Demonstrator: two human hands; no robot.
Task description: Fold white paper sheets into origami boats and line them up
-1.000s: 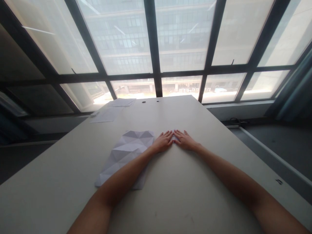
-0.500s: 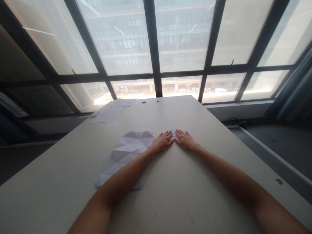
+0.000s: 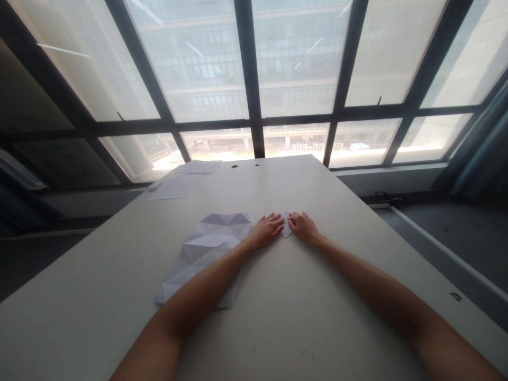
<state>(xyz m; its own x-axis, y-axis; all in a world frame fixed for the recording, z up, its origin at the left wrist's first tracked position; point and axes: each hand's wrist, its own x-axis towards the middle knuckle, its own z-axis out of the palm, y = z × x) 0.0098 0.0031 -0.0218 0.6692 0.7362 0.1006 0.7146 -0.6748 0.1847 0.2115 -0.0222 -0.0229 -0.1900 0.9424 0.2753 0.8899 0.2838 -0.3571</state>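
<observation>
Head view: left hand [image 3: 267,232] flat against folded paper [image 3: 286,231]; right hand [image 3: 304,228] curled at its edge, pinch unclear. Probably light, easily creased; best held by edges.

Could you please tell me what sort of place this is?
Probably an office or a workroom, though I cannot be certain: there is a large white table, a wall of dark-framed windows behind it, and a bluish curtain at the right edge.
</observation>
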